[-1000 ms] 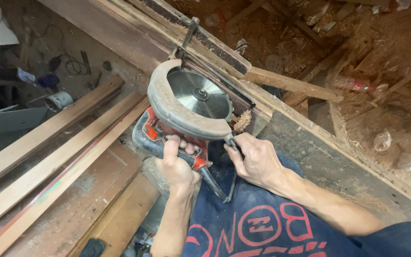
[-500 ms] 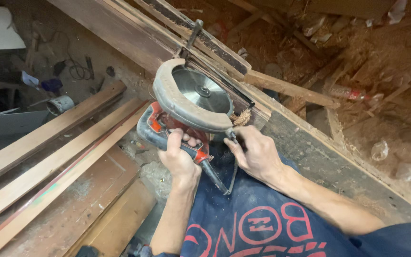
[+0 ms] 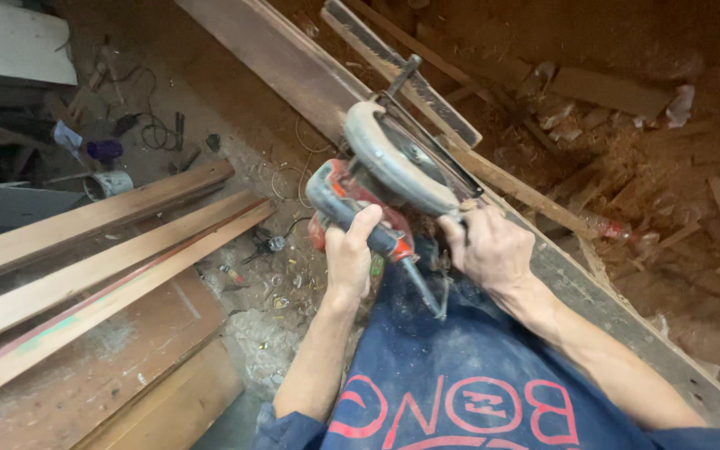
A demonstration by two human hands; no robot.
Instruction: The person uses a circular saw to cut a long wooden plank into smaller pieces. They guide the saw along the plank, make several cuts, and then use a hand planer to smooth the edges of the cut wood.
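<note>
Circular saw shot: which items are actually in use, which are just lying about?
In use:
- circular saw, gripped by left hand
- right hand at the saw's blade guard
- long plank under the saw

Lying about:
- three loose boards on the left
- tin can
- cable
- wood scraps
- plastic bottle

Saw blade mostly hidden behind its grey guard.

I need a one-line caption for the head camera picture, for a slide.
Left hand grips the red circular saw by its handle; right hand steadies it at the blade guard.
</note>
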